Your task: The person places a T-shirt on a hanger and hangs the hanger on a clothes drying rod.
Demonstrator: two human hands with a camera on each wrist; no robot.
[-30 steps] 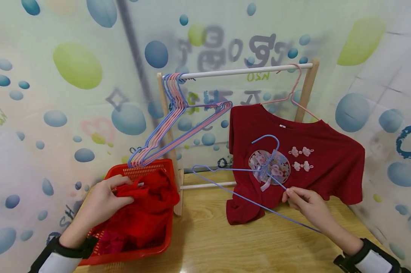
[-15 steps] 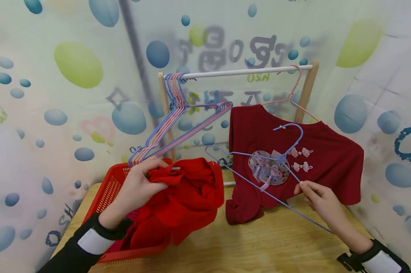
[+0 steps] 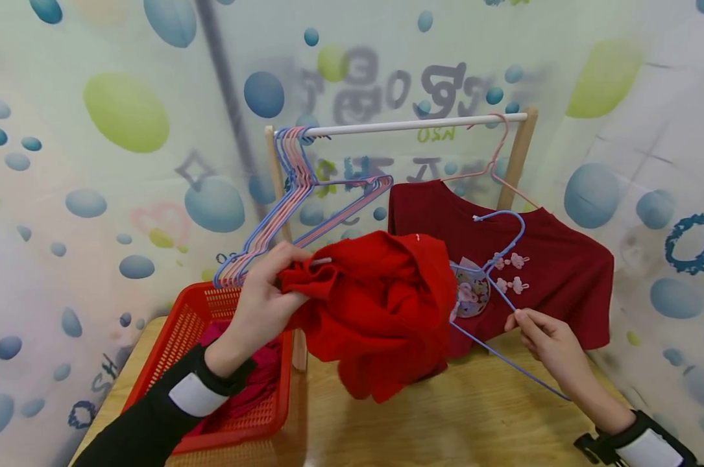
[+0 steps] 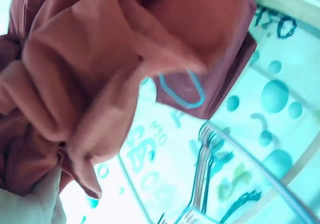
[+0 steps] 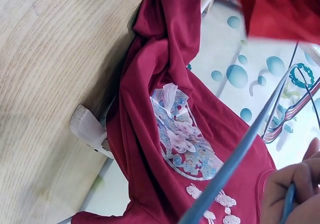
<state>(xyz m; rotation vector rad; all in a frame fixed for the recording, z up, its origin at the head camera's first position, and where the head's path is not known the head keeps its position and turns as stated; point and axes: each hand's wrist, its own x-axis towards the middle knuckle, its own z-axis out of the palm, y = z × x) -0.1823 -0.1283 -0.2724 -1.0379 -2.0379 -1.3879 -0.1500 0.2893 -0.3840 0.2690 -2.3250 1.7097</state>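
Note:
My left hand (image 3: 267,305) grips a bunched bright red garment (image 3: 381,305) by one edge, thumb and fingers pinching the cloth, and holds it up right of the basket. In the left wrist view the garment (image 4: 85,68) hangs in folds from the hand. My right hand (image 3: 541,334) pinches one arm of a blue wire hanger (image 3: 503,295); its hook points up, and the red garment hides its left end. Behind both, a dark red T-shirt (image 3: 562,279) with a floral round patch hangs on a pink hanger (image 3: 494,162).
A red plastic basket (image 3: 281,408) at the left holds magenta cloth (image 3: 258,383). A rack with a white rail (image 3: 398,126) bears several blue and pink hangers (image 3: 296,188) at its left end. Beneath lies a wooden tabletop (image 3: 352,428); a patterned curtain (image 3: 124,194) hangs behind.
My left hand has lifted the red garment out of the basket and carried it right, in front of the hanger. My right hand has raised the blue hanger slightly and moved it right.

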